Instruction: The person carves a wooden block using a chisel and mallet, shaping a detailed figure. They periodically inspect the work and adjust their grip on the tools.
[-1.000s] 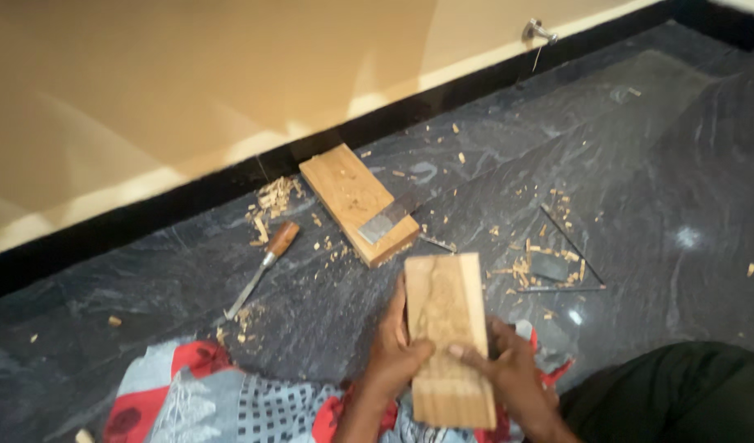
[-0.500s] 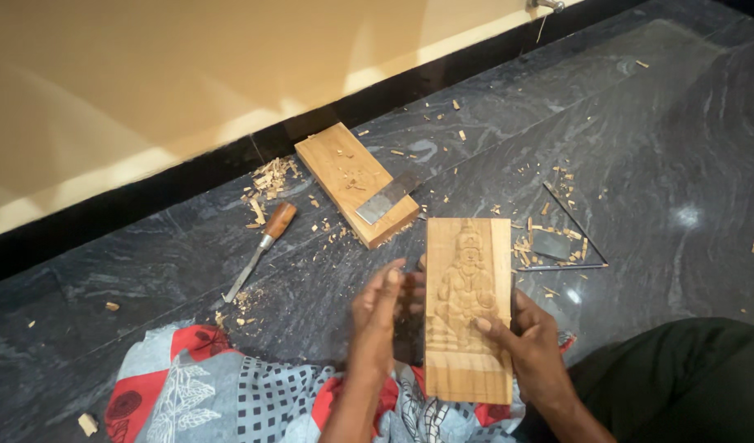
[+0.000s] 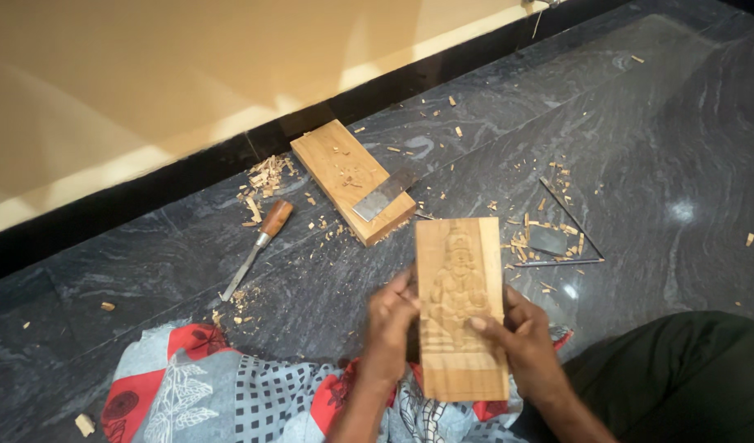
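Floor (image 3: 639, 123) of dark polished stone carried the work, with a patterned cloth (image 3: 229, 394) spread under the hands. Carved wooden panel (image 3: 461, 308) was held upright over the cloth, relief figure facing up. Left hand (image 3: 391, 328) gripped its left edge, fingers closed on it; right hand (image 3: 520, 344) clasped the right edge, thumb across the carving. Judgement: a firm two-sided grip off the raised detail suited the inspection (relief looked shallow, pale, unfinished). A wooden block (image 3: 352, 180), chisel (image 3: 258, 246) and shavings (image 3: 266, 176) lay well apart.
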